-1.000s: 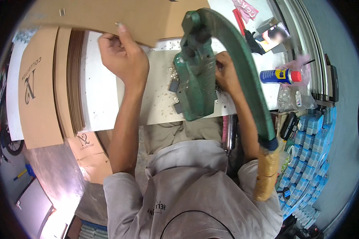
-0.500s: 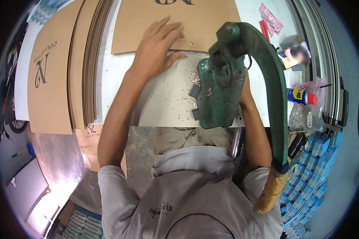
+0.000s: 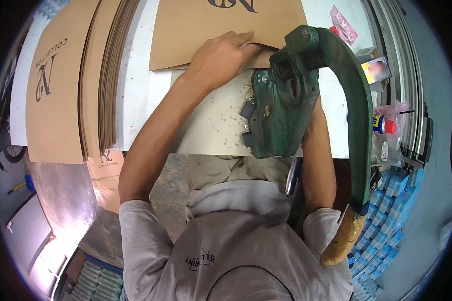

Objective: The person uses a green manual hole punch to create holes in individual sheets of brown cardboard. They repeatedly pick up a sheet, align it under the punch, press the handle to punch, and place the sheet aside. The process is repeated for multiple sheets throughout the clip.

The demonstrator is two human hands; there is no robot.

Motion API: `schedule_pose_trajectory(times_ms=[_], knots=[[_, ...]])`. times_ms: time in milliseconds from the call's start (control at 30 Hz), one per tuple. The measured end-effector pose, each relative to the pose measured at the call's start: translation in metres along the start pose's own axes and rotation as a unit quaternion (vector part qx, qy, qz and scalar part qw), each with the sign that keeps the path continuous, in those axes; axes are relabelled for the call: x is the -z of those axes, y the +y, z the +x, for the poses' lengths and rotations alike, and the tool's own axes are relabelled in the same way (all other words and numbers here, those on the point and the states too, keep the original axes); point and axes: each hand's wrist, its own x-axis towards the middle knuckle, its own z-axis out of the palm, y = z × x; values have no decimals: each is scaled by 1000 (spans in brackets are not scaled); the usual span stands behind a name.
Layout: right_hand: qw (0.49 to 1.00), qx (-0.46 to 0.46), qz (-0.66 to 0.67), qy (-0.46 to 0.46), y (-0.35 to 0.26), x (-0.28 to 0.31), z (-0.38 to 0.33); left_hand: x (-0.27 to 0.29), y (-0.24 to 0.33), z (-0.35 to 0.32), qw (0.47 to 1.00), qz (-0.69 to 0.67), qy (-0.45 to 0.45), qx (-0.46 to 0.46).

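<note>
My left hand (image 3: 222, 59) grips the near edge of a brown paper bag (image 3: 186, 35) with dark lettering, fingers bent over it. That edge is lifted, and a dark gap shows under the top layer beside the fingertips. Just right stands a green hand press (image 3: 286, 110) with a long curved lever (image 3: 359, 125) ending in a tape-wrapped grip (image 3: 342, 240). My right forearm (image 3: 319, 160) runs up behind the press, which hides the right hand and its fingers. Small metal rings (image 3: 248, 94) and dark blocks (image 3: 247, 109) lie against the left side of the press base.
At the left, a stack of brown paper bags (image 3: 55, 90) leans over the white table (image 3: 140, 95). A blue can with a red cap (image 3: 384, 124), a small box (image 3: 376, 69) and a pink plastic wrapper (image 3: 343, 25) lie at the right. Blue-wrapped packs (image 3: 386, 215) are piled below.
My left hand has moved right along the bag's near edge and closed on it, from spread fingers lying on top. The edge has come up. The whole view has shifted slightly.
</note>
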Motion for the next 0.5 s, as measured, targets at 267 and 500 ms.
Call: schedule_pose_trajectory(times_ms=[267, 500], knots=[[998, -36, -36, 32, 1, 14, -21, 10, 44, -12, 994, -63, -63, 62], [844, -21, -535, 34, -71, 67, -56, -1, 48, -12, 994, -57, -55, 78]])
